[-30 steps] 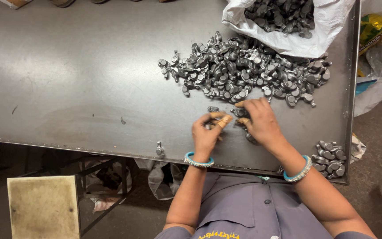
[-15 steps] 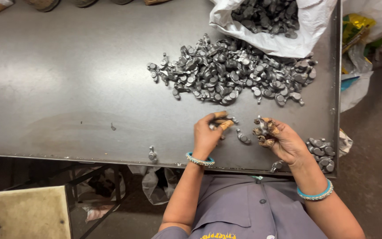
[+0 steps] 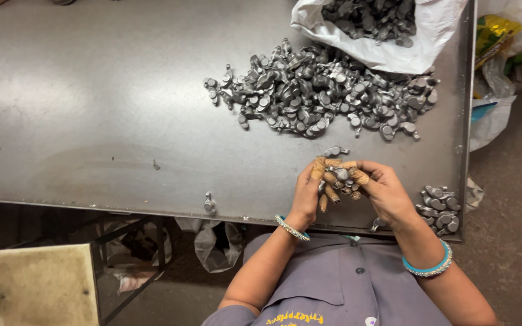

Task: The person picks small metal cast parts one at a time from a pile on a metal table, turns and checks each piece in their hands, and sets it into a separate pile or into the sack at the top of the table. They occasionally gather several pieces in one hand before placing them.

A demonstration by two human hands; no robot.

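Both hands meet just below the heap [image 3: 321,90]: L hand [image 3: 307,194] & R hand [image 3: 380,190] pinch one small part [image 3: 341,174] between taped fingertips, raised off table [image 3: 92,108] for a closer look.

A white plastic sack [image 3: 394,45] lies open at the bench's [image 3: 92,90] one o'clock corner, its mouth gaping toward the middle and showing dark grey metal pieces inside. Off the bench's edge at two o'clock sits a crumpled yellow-and-green packet [image 3: 495,33], and just below it, toward three o'clock, a white bag with a blue patch [image 3: 487,118] hangs beside the rim.
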